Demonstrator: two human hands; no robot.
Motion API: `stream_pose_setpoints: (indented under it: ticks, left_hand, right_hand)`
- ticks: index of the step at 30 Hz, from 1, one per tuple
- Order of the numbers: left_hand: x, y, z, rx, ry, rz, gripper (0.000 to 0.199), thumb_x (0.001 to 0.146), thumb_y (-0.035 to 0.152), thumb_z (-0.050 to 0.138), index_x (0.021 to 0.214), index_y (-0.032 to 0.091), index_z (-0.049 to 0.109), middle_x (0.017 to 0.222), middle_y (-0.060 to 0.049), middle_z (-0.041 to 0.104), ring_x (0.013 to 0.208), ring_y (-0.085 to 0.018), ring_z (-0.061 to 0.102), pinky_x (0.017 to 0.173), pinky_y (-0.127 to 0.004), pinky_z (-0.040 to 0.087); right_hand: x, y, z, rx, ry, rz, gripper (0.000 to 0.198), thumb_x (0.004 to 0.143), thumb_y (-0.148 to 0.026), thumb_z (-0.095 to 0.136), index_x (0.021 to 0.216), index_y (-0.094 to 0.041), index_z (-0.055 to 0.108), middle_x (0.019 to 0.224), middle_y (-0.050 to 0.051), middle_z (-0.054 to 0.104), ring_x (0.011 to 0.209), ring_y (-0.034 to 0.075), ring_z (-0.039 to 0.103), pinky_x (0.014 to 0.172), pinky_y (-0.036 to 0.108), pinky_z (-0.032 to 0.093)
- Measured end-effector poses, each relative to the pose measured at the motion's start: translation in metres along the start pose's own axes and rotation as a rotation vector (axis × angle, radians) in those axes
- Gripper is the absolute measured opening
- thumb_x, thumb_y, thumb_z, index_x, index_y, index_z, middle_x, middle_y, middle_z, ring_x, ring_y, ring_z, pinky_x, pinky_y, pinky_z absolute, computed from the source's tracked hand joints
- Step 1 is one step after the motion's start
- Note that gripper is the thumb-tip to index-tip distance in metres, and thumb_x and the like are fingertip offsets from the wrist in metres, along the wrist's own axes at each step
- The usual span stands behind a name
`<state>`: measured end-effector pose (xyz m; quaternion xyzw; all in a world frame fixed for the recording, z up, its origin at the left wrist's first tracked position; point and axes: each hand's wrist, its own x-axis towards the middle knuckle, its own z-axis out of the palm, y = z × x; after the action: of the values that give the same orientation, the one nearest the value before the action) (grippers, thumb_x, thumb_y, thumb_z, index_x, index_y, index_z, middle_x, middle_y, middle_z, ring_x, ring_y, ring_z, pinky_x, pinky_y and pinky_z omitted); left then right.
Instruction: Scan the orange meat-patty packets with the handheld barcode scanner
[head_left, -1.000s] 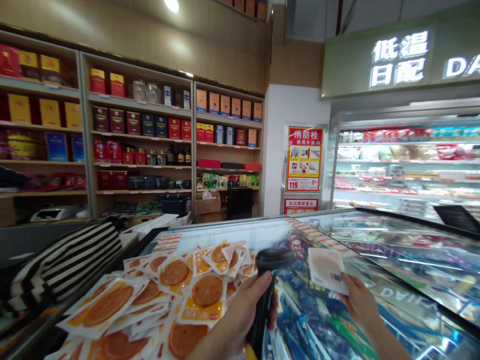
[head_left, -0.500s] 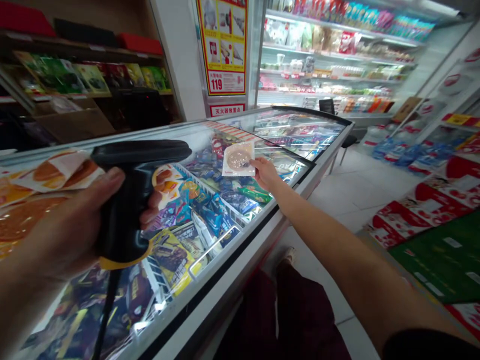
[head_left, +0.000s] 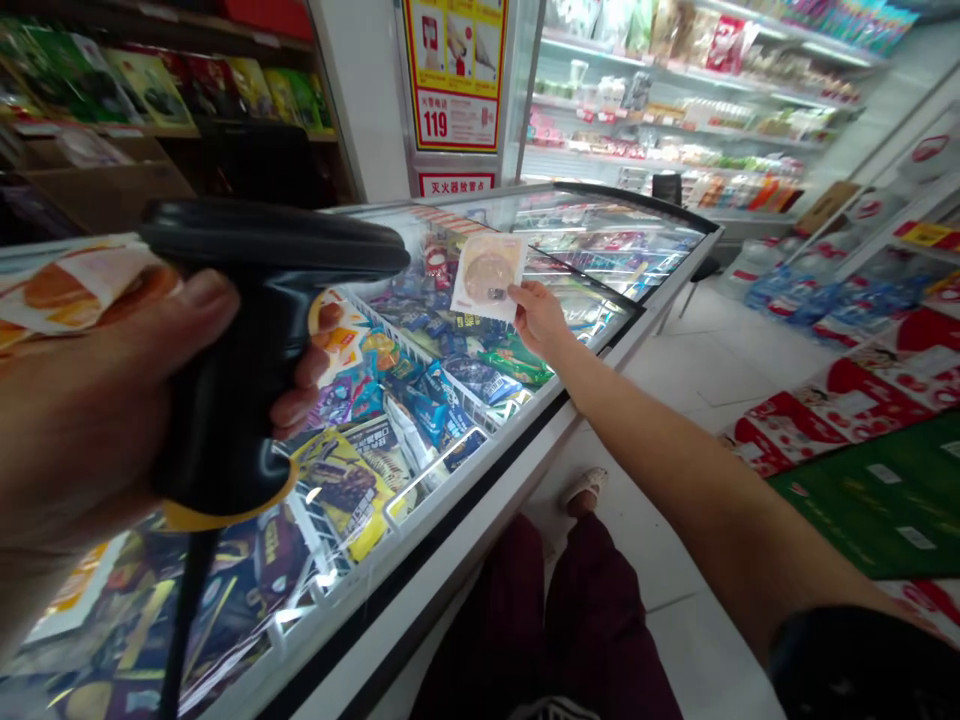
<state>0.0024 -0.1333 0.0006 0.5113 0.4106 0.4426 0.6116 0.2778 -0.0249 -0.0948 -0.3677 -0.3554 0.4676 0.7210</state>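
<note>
My left hand (head_left: 97, 420) is wrapped round the grip of a black barcode scanner (head_left: 232, 400) with a yellow band at its base. A cord hangs from the scanner, and its head points right toward the packet. My right hand (head_left: 541, 322) pinches the lower right edge of a flat, square, clear-fronted packet (head_left: 486, 272) with a round, pale brown food piece in it. The packet hangs above the chest freezer (head_left: 457, 490), tilted and apart from the scanner. Below lie wrapped frozen goods, among them a yellow packet (head_left: 349, 495) in a wire basket.
Lit chiller shelves (head_left: 675, 110) stand at the back right, and a fire notice (head_left: 456, 80) hangs on the pillar. Water bottles (head_left: 855, 290) and stacked red and green cartons (head_left: 870, 480) line the right side. A shelf of snack bags (head_left: 150, 85) is at the left.
The packet has tipped to a slant in my right hand. The scanner looks larger and a little higher in view. The camera has tilted downward, showing more of the legs and a shoe.
</note>
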Motion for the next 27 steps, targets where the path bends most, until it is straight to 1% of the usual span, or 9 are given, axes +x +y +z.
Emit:
stream_pose_setpoints:
  ticks: [2, 3, 6, 7, 9, 15, 18, 24, 27]
  left_hand:
    - [0.0, -0.001, -0.005, 0.051, -0.134, -0.016, 0.039, 0.074, 0.04, 0.036, 0.099, 0.011, 0.047, 0.061, -0.003, 0.054, 0.044, -0.008, 0.046, 0.037, -0.018, 0.035]
    - [-0.002, -0.001, -0.007, 0.073, -0.151, -0.042, 0.037, 0.076, 0.037, 0.035, 0.097, 0.01, 0.047, 0.061, -0.003, 0.054, 0.045, -0.007, 0.046, 0.039, -0.017, 0.034]
    - [-0.007, 0.0, -0.006, 0.062, -0.118, -0.041, 0.026, 0.071, 0.037, 0.046, 0.081, 0.013, 0.051, 0.057, -0.001, 0.054, 0.044, -0.008, 0.046, 0.041, -0.018, 0.034]
    - [-0.008, 0.001, -0.004, 0.053, -0.103, -0.038, 0.025, 0.071, 0.037, 0.046, 0.077, 0.013, 0.051, 0.055, 0.0, 0.053, 0.045, -0.008, 0.045, 0.043, -0.019, 0.035]
    - [-0.009, 0.002, -0.002, 0.036, -0.06, -0.043, 0.028, 0.071, 0.042, 0.046, 0.07, 0.014, 0.05, 0.055, 0.0, 0.052, 0.042, -0.008, 0.044, 0.041, -0.02, 0.034]
    - [-0.011, 0.003, 0.001, -0.042, -0.066, -0.064, 0.03, 0.069, 0.045, 0.047, 0.072, 0.015, 0.049, 0.056, 0.001, 0.05, 0.042, -0.007, 0.043, 0.04, -0.019, 0.032]
    - [-0.009, 0.0, -0.001, -0.055, -0.075, -0.065, 0.031, 0.069, 0.046, 0.047, 0.071, 0.015, 0.049, 0.056, 0.001, 0.05, 0.042, -0.007, 0.043, 0.04, -0.019, 0.032]
    - [0.01, -0.015, -0.008, -0.092, -0.018, 0.038, 0.031, 0.068, 0.047, 0.048, 0.067, 0.015, 0.047, 0.055, 0.002, 0.049, 0.04, -0.006, 0.041, 0.038, -0.018, 0.03]
    - [0.017, -0.022, -0.01, -0.076, -0.026, 0.068, 0.033, 0.069, 0.048, 0.046, 0.063, 0.015, 0.046, 0.05, 0.003, 0.046, 0.039, -0.006, 0.04, 0.039, -0.019, 0.031]
  right_hand:
    - [0.001, -0.001, 0.008, 0.008, 0.087, -0.006, 0.012, 0.059, -0.011, 0.054, 0.061, -0.018, 0.044, 0.051, -0.006, 0.051, 0.062, 0.011, 0.055, 0.065, 0.028, 0.044]
    - [0.002, -0.001, 0.013, 0.018, 0.145, -0.01, 0.012, 0.058, -0.012, 0.056, 0.06, -0.018, 0.045, 0.051, -0.006, 0.052, 0.06, 0.011, 0.055, 0.063, 0.028, 0.044]
    - [0.006, -0.001, 0.027, 0.09, 0.149, -0.094, 0.015, 0.055, -0.016, 0.059, 0.059, -0.019, 0.044, 0.051, -0.007, 0.053, 0.058, 0.011, 0.054, 0.06, 0.026, 0.044]
    - [0.008, 0.001, 0.03, 0.118, 0.147, -0.119, 0.016, 0.054, -0.017, 0.059, 0.058, -0.019, 0.044, 0.051, -0.007, 0.054, 0.056, 0.01, 0.054, 0.059, 0.025, 0.044]
    - [0.013, 0.004, 0.031, 0.165, 0.144, -0.147, 0.016, 0.051, -0.018, 0.06, 0.057, -0.019, 0.045, 0.05, -0.007, 0.055, 0.054, 0.009, 0.053, 0.057, 0.024, 0.044]
    - [0.017, 0.009, 0.016, 0.204, 0.16, -0.138, 0.019, 0.046, -0.019, 0.064, 0.058, -0.018, 0.049, 0.054, -0.006, 0.058, 0.052, 0.01, 0.055, 0.054, 0.023, 0.045]
    - [0.017, 0.009, 0.013, 0.195, 0.156, -0.121, 0.021, 0.044, -0.02, 0.066, 0.059, -0.018, 0.051, 0.053, -0.006, 0.058, 0.051, 0.01, 0.055, 0.052, 0.023, 0.045]
    - [0.02, 0.014, 0.016, 0.147, 0.109, -0.104, 0.021, 0.045, -0.022, 0.067, 0.059, -0.017, 0.052, 0.051, -0.005, 0.058, 0.048, 0.011, 0.054, 0.048, 0.023, 0.044]
    - [0.023, 0.016, 0.016, 0.115, 0.09, -0.106, 0.021, 0.045, -0.023, 0.067, 0.059, -0.017, 0.053, 0.05, -0.005, 0.058, 0.047, 0.012, 0.054, 0.044, 0.023, 0.043]
